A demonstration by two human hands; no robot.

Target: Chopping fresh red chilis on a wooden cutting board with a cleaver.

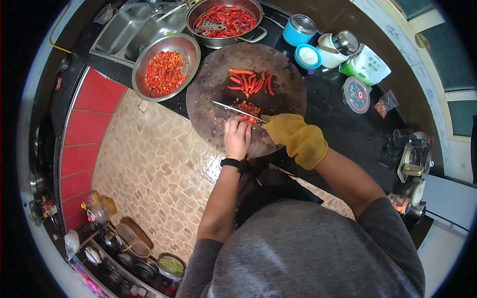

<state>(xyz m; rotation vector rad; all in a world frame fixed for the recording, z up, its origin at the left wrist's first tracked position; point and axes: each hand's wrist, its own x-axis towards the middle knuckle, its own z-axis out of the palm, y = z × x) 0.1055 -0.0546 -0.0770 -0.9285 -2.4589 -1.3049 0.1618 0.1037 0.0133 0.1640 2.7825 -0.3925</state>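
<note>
My right hand [279, 128], in a yellow rubber glove, is closed on the handle end of a knife [233, 108], whose blade points left over a round wooden chopping board [208, 82]. Bare and with a black band at the wrist, my left hand [237, 136] presses red chili peppers [249, 119] against the board beside the blade. Chopped red chili [248, 108] lies just beyond the knife. Several whole red chilies [251, 82] rest farther back on the board. How firmly my left fingers grip is partly hidden.
A steel bowl of chopped chili [164, 73] overlaps the counter's edge at left. Behind the board stands a steel pot [257, 16] with whole chilies, near a double sink [117, 33]. To the right are a blue canister [298, 31], a small blue tub [308, 56] and a round lidded container [356, 95].
</note>
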